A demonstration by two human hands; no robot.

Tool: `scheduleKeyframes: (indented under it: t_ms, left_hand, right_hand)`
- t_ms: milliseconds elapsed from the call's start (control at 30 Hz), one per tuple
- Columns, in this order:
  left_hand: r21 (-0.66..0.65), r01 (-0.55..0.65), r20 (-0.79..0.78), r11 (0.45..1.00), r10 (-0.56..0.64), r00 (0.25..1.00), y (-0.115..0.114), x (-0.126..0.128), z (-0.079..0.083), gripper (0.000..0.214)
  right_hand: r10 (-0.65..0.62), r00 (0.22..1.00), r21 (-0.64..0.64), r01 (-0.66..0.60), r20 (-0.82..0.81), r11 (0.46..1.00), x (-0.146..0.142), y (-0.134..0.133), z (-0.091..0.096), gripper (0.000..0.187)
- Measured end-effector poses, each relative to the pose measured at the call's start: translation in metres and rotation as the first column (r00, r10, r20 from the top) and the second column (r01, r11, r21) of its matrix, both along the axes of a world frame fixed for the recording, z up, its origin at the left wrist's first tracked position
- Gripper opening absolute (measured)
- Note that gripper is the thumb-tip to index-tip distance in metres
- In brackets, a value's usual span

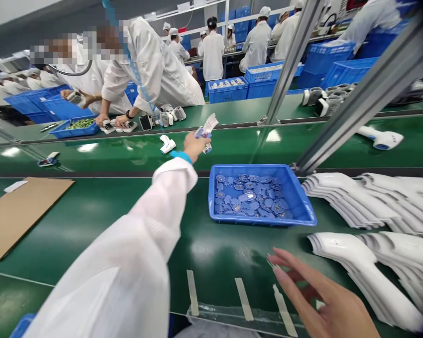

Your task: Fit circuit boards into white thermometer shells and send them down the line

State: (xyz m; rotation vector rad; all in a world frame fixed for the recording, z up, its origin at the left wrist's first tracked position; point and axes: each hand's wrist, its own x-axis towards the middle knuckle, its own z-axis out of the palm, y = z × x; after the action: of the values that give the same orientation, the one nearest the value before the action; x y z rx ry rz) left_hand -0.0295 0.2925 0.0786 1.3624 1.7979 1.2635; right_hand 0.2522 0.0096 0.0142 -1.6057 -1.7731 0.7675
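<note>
Over the green belt (pixel 91 281), my left hand (pixel 197 146) reaches forward from a white sleeve (pixel 127 253) with a blue cuff (pixel 180 157). Pressed together, its fingers pinch a small blue part with a white film (pixel 207 134) sticking up from it; I can't tell exactly what the part is. It hangs in the air just beyond the far rim of a blue tray (pixel 232 167), which is heaped with round blue pieces with metal centres (pixel 248 195).

My right hand (pixel 324 295) sits low at the near side, fingers (pixel 285 267) spread and pinching nothing, close to strips of tape (pixel 243 298) along the belt's near edge. Stacks of white plastic shells (pixel 352 202) lie to its right, beside the tray. A cardboard sheet (pixel 21 216) lies on the left of the belt, and a small white piece (pixel 167 144) sits just left of my left hand.

Across the belt, a co-worker in a white coat (pixel 144 65) leans over white devices (pixel 120 124), with their hands on them, next to a tray of green parts (pixel 81 124). More people work farther back among blue crates (pixel 229 89).
</note>
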Motion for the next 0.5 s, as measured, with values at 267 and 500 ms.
scheduleKeyframes:
  t_ms: [267,500]
  left_hand:
    - [0.021,0.403,0.023,0.915,-0.403,0.915,-0.195,-0.007,0.029,0.024]
    - [-0.101,0.471,-0.096,0.876,-0.480,0.872,-0.292,0.024,-0.024,0.022]
  right_hand:
    - [0.094,0.995,0.392,-0.098,0.029,0.915,-0.042,0.028,0.071,0.019]
    - [0.266,0.940,0.431,-0.335,0.213,0.838,-0.080,0.013,0.062,0.013]
